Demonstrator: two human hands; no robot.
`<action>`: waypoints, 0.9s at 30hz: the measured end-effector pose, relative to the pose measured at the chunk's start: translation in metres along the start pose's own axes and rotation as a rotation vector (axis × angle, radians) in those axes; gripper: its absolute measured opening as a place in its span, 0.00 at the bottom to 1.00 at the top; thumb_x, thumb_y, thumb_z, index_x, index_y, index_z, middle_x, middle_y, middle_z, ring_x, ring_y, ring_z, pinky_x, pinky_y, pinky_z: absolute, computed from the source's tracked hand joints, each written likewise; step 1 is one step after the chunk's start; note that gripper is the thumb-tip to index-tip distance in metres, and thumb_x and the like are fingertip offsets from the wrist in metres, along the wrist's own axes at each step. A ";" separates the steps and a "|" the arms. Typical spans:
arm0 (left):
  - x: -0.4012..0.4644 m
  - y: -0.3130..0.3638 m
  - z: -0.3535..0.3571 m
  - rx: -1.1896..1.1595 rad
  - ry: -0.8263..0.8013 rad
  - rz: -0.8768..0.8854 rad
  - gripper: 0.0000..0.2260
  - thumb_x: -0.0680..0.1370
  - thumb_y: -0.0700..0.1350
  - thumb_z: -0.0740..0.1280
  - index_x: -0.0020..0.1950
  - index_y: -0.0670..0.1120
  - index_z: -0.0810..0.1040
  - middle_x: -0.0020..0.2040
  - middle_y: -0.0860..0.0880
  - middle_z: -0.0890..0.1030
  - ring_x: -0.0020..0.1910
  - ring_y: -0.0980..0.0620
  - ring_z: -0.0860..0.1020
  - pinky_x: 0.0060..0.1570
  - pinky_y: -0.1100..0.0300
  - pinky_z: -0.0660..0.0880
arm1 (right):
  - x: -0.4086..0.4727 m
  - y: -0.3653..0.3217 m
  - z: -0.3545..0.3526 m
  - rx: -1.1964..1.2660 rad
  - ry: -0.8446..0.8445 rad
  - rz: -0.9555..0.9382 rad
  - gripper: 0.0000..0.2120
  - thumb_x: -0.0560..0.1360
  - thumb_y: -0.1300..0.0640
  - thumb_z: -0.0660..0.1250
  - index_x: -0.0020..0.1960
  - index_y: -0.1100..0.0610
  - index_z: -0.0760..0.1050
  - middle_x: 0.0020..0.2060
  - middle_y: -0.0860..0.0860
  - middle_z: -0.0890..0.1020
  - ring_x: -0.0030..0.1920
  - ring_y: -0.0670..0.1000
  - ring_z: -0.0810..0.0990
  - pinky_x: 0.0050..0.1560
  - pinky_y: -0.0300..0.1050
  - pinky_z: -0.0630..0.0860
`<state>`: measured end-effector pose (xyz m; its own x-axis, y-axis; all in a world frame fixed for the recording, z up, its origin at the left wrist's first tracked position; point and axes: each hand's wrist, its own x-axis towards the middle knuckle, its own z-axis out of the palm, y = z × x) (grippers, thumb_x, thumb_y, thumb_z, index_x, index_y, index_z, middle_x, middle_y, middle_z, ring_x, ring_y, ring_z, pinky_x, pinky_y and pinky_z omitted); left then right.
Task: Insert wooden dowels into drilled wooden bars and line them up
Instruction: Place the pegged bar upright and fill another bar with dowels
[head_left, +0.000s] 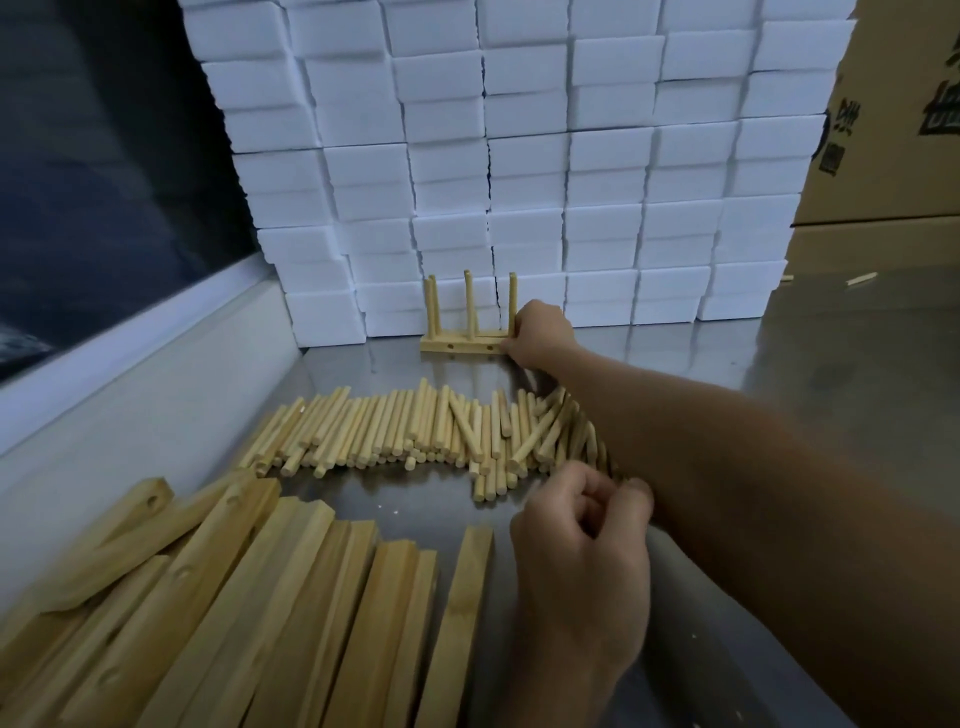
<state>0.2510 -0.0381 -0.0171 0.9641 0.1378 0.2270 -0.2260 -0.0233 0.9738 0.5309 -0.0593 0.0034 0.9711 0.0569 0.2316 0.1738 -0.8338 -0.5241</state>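
Hands first: the right hand (537, 335) is reaching far out and gripping the right end of the bar with dowels (462, 345), which is standing by the white foam blocks (519, 156). Nearer, the left hand (582, 551) is curling shut, holding nothing I can see, just beside the loose dowels (415, 431) and plain bars (234, 613).

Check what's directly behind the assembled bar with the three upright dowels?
A wall of stacked white foam blocks stands behind the assembled bar. The right hand covers the bar's right end.
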 end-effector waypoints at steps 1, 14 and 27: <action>0.000 0.001 0.000 -0.004 0.004 0.004 0.11 0.72 0.53 0.66 0.33 0.48 0.74 0.25 0.51 0.72 0.29 0.53 0.73 0.32 0.58 0.72 | 0.002 -0.001 0.000 -0.006 0.003 0.004 0.09 0.75 0.56 0.71 0.50 0.60 0.76 0.47 0.56 0.80 0.47 0.57 0.79 0.44 0.47 0.75; 0.001 -0.002 0.000 0.004 0.015 0.005 0.11 0.74 0.50 0.68 0.34 0.46 0.75 0.26 0.50 0.74 0.29 0.52 0.74 0.32 0.60 0.72 | -0.006 0.003 -0.008 -0.019 0.072 0.016 0.06 0.75 0.61 0.68 0.44 0.58 0.71 0.45 0.55 0.76 0.43 0.55 0.76 0.37 0.44 0.70; 0.001 -0.003 -0.004 -0.002 -0.028 0.004 0.10 0.71 0.50 0.66 0.34 0.46 0.75 0.24 0.50 0.73 0.27 0.53 0.75 0.32 0.57 0.72 | -0.069 0.002 -0.055 0.027 0.104 -0.148 0.17 0.78 0.53 0.66 0.64 0.57 0.75 0.54 0.53 0.81 0.53 0.54 0.80 0.51 0.48 0.78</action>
<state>0.2522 -0.0337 -0.0195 0.9666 0.1098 0.2314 -0.2303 -0.0223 0.9729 0.4551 -0.0949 0.0313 0.9126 0.1195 0.3910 0.3193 -0.8056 -0.4990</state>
